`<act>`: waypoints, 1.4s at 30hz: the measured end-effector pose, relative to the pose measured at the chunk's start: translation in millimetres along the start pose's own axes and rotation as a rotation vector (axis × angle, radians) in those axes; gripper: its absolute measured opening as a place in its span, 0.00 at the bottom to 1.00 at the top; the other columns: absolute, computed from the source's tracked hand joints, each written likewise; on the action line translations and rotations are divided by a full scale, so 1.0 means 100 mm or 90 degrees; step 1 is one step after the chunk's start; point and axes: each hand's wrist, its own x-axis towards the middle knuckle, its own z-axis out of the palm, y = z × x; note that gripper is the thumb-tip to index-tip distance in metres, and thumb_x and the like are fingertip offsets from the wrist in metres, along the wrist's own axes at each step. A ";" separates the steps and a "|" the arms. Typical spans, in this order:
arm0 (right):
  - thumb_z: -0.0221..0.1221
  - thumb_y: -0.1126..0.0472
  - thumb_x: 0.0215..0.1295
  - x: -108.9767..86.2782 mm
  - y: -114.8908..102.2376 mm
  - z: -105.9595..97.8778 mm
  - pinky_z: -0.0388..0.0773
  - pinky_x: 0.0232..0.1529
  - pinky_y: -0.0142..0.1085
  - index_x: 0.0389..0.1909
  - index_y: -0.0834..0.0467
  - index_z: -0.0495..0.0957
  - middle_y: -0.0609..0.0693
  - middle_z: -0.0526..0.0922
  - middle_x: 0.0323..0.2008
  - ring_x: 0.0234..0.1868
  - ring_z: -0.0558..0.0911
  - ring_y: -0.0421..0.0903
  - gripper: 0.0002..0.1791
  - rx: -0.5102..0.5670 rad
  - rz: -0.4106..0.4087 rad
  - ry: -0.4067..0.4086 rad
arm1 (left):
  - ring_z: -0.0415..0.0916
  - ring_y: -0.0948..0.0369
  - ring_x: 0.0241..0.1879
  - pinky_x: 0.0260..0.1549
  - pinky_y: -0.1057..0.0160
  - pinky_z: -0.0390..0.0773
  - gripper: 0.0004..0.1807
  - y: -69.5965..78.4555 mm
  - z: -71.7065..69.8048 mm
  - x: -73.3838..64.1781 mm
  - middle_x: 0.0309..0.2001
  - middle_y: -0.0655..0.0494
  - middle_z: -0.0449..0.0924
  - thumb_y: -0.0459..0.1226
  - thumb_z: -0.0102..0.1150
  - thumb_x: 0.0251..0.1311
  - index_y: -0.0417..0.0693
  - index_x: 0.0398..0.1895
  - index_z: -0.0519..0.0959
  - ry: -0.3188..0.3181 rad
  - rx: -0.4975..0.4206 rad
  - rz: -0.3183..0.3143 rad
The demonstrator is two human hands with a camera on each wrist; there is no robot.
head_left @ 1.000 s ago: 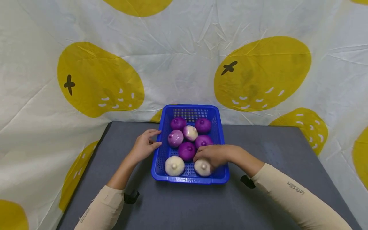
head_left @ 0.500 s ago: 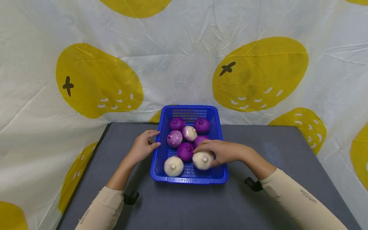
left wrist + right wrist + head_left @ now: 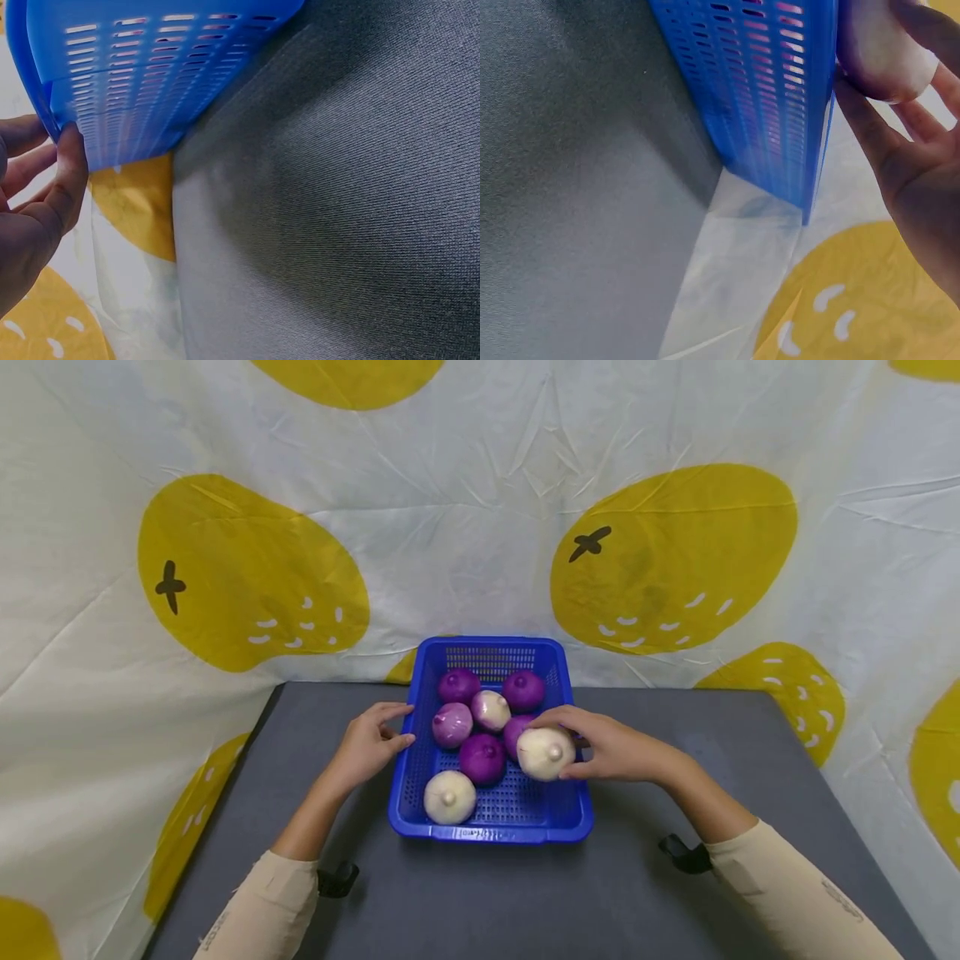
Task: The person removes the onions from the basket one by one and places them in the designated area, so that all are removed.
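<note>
My right hand (image 3: pixel 611 747) holds a white onion (image 3: pixel 545 754) between thumb and fingers, raised over the right side of a blue plastic basket (image 3: pixel 491 834). In the right wrist view the same onion (image 3: pixel 889 56) shows purple shading beside the basket's rim. My left hand (image 3: pixel 369 745) rests its fingertips and thumb tip at the basket's left rim. Inside the basket lie purple onions (image 3: pixel 482 758), a pale pinkish one (image 3: pixel 452 726), a white and purple one (image 3: pixel 491 710) and a white onion (image 3: pixel 450 797) at the front left. The held onion partly covers a purple one (image 3: pixel 516 737).
The basket stands on a dark grey table (image 3: pixel 480 902), near its back edge. Behind it hangs a white cloth (image 3: pixel 465 560) with yellow fruit prints. Black straps (image 3: pixel 339 880) sit at both forearms, over beige sleeves (image 3: pixel 795 893).
My right hand has lifted the white onion from the basket's front right and carried it up and slightly right. My left hand has stayed at the left rim.
</note>
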 end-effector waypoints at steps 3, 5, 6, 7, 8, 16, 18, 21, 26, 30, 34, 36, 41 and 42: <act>0.73 0.58 0.62 -0.07 0.03 -0.02 0.82 0.60 0.48 0.70 0.52 0.70 0.51 0.75 0.65 0.61 0.79 0.49 0.36 0.026 0.006 0.032 | 0.85 0.54 0.37 0.33 0.63 0.83 0.26 -0.01 0.01 -0.01 0.65 0.43 0.78 0.33 0.71 0.62 0.39 0.64 0.80 -0.001 -0.006 0.001; 0.73 0.59 0.62 -0.12 0.05 -0.03 0.81 0.60 0.50 0.71 0.53 0.70 0.52 0.75 0.65 0.61 0.79 0.50 0.36 0.030 0.010 0.053 | 0.85 0.54 0.37 0.33 0.63 0.82 0.26 0.00 0.01 -0.01 0.65 0.42 0.78 0.33 0.71 0.62 0.39 0.64 0.80 -0.003 -0.007 0.004; 0.73 0.59 0.63 -0.14 0.07 -0.03 0.81 0.59 0.51 0.71 0.53 0.70 0.53 0.75 0.66 0.61 0.79 0.51 0.37 0.029 0.009 0.063 | 0.85 0.54 0.36 0.33 0.63 0.82 0.26 0.00 0.01 -0.02 0.65 0.42 0.78 0.33 0.71 0.62 0.38 0.64 0.80 -0.002 -0.007 0.006; 0.72 0.60 0.63 -0.16 0.08 -0.04 0.81 0.59 0.51 0.71 0.54 0.69 0.54 0.74 0.66 0.62 0.79 0.51 0.37 0.032 0.011 0.071 | 0.85 0.54 0.36 0.32 0.63 0.82 0.26 0.00 0.02 -0.02 0.65 0.42 0.78 0.33 0.71 0.62 0.39 0.64 0.80 -0.002 -0.006 0.008; 0.72 0.60 0.63 -0.18 0.09 -0.04 0.81 0.59 0.52 0.72 0.54 0.69 0.54 0.74 0.67 0.62 0.79 0.52 0.37 0.033 0.013 0.079 | 0.85 0.54 0.36 0.32 0.63 0.82 0.26 0.00 0.02 -0.02 0.64 0.42 0.78 0.33 0.71 0.62 0.38 0.64 0.80 0.000 -0.005 0.009; 0.72 0.63 0.63 -0.31 0.24 -0.10 0.80 0.59 0.52 0.75 0.57 0.66 0.59 0.72 0.70 0.66 0.77 0.60 0.40 0.036 0.039 0.146 | 0.85 0.54 0.36 0.32 0.63 0.82 0.26 -0.01 0.02 -0.03 0.63 0.42 0.78 0.33 0.71 0.62 0.39 0.64 0.80 0.006 -0.007 0.008; 0.71 0.64 0.64 -0.32 0.29 -0.10 0.80 0.59 0.51 0.75 0.57 0.64 0.60 0.72 0.70 0.66 0.78 0.62 0.40 0.044 0.050 0.163 | 0.85 0.54 0.35 0.32 0.63 0.82 0.26 -0.01 0.01 -0.03 0.63 0.42 0.78 0.32 0.71 0.62 0.39 0.64 0.80 0.008 -0.008 0.007; 0.70 0.64 0.65 -0.35 0.39 -0.10 0.80 0.58 0.53 0.76 0.58 0.63 0.62 0.72 0.70 0.65 0.78 0.64 0.40 0.044 0.072 0.200 | 0.85 0.54 0.36 0.33 0.61 0.84 0.26 -0.01 0.01 -0.02 0.63 0.41 0.78 0.33 0.71 0.62 0.39 0.64 0.80 0.008 -0.007 0.009; 0.67 0.63 0.68 -0.40 0.55 -0.13 0.81 0.58 0.51 0.77 0.57 0.61 0.63 0.70 0.70 0.65 0.78 0.66 0.40 0.045 0.120 0.247 | 0.86 0.53 0.37 0.36 0.57 0.86 0.26 0.00 0.00 -0.02 0.63 0.41 0.78 0.33 0.71 0.62 0.38 0.64 0.79 0.007 -0.008 0.009; 0.66 0.62 0.70 -0.45 0.68 -0.16 0.82 0.54 0.32 0.79 0.56 0.58 0.64 0.66 0.73 0.64 0.78 0.67 0.40 0.066 0.160 0.264 | 0.86 0.53 0.37 0.36 0.56 0.86 0.26 0.00 0.01 -0.02 0.63 0.41 0.78 0.33 0.70 0.63 0.38 0.65 0.79 0.005 -0.009 0.005; 0.65 0.61 0.71 -0.49 0.83 -0.15 0.76 0.48 0.18 0.80 0.59 0.55 0.67 0.61 0.74 0.64 0.77 0.69 0.41 0.084 0.192 0.289 | 0.86 0.52 0.38 0.38 0.54 0.87 0.26 0.00 0.01 -0.03 0.63 0.41 0.78 0.33 0.70 0.63 0.38 0.65 0.79 0.005 -0.013 0.001; 0.65 0.62 0.71 -0.49 0.92 -0.14 0.75 0.47 0.16 0.80 0.62 0.54 0.68 0.60 0.75 0.63 0.76 0.71 0.42 0.091 0.199 0.304 | 0.86 0.51 0.39 0.38 0.53 0.87 0.26 0.00 0.01 -0.03 0.63 0.40 0.78 0.33 0.70 0.63 0.38 0.65 0.79 0.008 -0.017 0.001; 0.64 0.66 0.70 -0.47 1.13 -0.08 0.73 0.45 0.15 0.78 0.67 0.55 0.71 0.63 0.72 0.60 0.78 0.71 0.41 0.084 0.216 0.343 | 0.87 0.50 0.40 0.39 0.53 0.87 0.26 0.00 0.02 -0.04 0.62 0.39 0.78 0.32 0.69 0.64 0.38 0.66 0.78 0.016 -0.022 -0.001; 0.64 0.66 0.70 -0.46 1.16 -0.07 0.72 0.45 0.15 0.78 0.67 0.56 0.72 0.64 0.72 0.59 0.79 0.69 0.41 0.077 0.224 0.349 | 0.87 0.49 0.40 0.39 0.54 0.87 0.26 -0.01 0.02 -0.03 0.62 0.38 0.78 0.31 0.69 0.64 0.37 0.66 0.78 0.018 -0.023 0.001</act>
